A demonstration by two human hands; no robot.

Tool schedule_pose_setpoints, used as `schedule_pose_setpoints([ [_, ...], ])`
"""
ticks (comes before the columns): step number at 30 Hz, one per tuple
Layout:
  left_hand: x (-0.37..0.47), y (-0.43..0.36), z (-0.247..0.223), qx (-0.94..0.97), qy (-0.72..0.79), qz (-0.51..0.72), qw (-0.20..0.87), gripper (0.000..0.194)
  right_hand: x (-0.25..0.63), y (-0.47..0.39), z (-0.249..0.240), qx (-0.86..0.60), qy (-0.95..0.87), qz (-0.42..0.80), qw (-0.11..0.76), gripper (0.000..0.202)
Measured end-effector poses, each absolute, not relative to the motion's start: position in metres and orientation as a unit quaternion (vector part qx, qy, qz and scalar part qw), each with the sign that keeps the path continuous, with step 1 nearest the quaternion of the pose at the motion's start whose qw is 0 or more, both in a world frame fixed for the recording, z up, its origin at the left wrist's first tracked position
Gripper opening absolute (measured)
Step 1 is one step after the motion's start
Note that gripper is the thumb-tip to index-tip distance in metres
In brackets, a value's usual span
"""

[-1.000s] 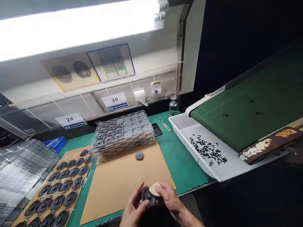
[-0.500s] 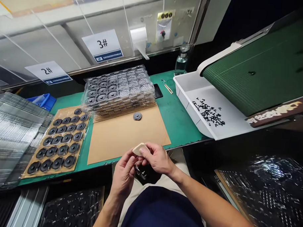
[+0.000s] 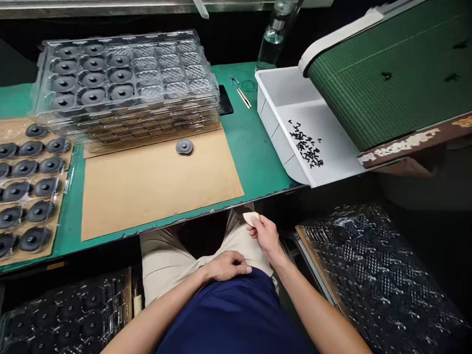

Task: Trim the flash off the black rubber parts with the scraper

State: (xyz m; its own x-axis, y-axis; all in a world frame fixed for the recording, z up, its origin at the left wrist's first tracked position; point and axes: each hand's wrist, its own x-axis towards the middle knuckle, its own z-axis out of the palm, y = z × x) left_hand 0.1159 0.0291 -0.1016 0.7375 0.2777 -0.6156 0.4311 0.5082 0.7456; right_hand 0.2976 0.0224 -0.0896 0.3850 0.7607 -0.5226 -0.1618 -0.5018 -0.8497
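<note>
My right hand (image 3: pixel 265 233) pinches a small cream-coloured flat pad (image 3: pixel 250 217) between thumb and fingers, over my right thigh just off the table's front edge. Its exact material cannot be made out. My left hand (image 3: pixel 225 265) lies on my lap at the hem of the dark blue shirt (image 3: pixel 234 316), fingers loosely extended, holding nothing that I can see. On the brown cardboard sheet (image 3: pixel 150 194) in front of me sits a single grey round part (image 3: pixel 184 147) with a raised centre, apart from both hands.
Stacked clear trays (image 3: pixel 145 106) stand behind the cardboard, partly filled with grey parts. Another filled tray (image 3: pixel 27 172) lies left. A white bin (image 3: pixel 278 124) with small black bits sits under a green conveyor belt (image 3: pixel 390 69). A bottle (image 3: pixel 272 41) and tweezers (image 3: pixel 244 98) are behind.
My hands have parted: the left dropped to my lap, while the right moved rightward, still holding the pad. The view has tilted down and shifted right.
</note>
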Motion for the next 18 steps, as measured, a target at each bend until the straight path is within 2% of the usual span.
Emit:
schedule_pose_setpoints([
  [4,0.103,0.032,-0.100,0.459,0.376,-0.017,0.805,0.039,0.322,-0.008,-0.095,-0.730,-0.167,0.495,0.441,0.067],
  [10,0.105,0.038,-0.103,0.297,0.448,0.068,0.840,0.060,0.295,0.001,-0.085,-0.695,-0.220,0.547,0.411,0.061],
  [14,0.092,0.045,-0.072,0.216,0.490,0.197,0.821,0.051,0.276,0.023,-0.064,-0.654,-0.274,0.569,0.417,0.057],
  [18,0.068,0.057,-0.027,0.185,0.529,0.385,0.733,0.046,0.250,0.032,-0.033,-0.593,-0.324,0.603,0.425,0.054],
])
